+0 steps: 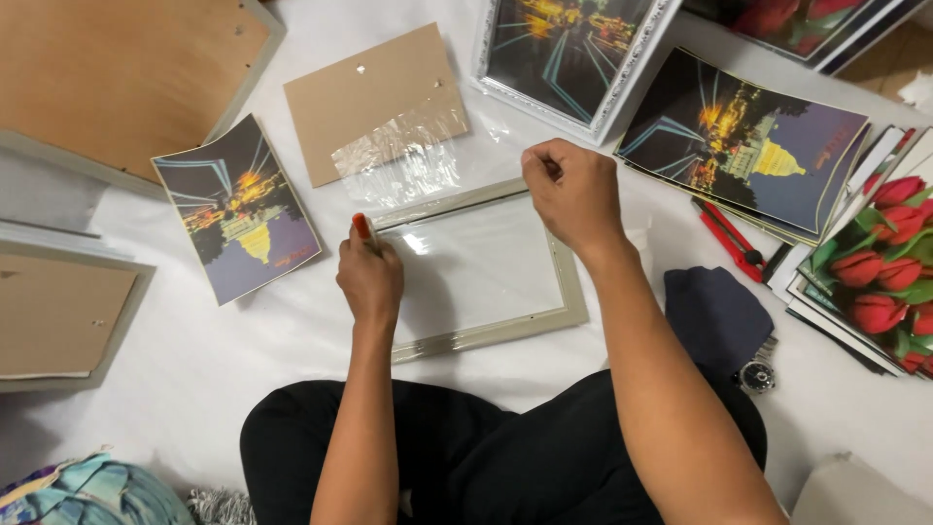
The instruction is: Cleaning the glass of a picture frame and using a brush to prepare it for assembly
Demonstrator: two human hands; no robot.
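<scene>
Orange-tipped tool (362, 227) mostly hidden in left hand (369, 282); tulip prints (880, 267) cut off by rt edge.

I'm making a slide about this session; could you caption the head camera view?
Seated person's left hand and right hand grip an empty grey picture frame among night-city prints.

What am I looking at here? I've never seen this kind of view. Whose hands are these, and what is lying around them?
One picture, from a camera on a seated person's head, looking down at bare hands. The left hand grips an orange-handled tool at the edge of a pale grey picture frame with clear glazing, lying on a white cloth. The right hand is closed in a fist at the frame's top edge. Around it: a night-city print, a brown backing board, crumpled clear plastic wrap, a red utility knife and red tulip prints.
</scene>
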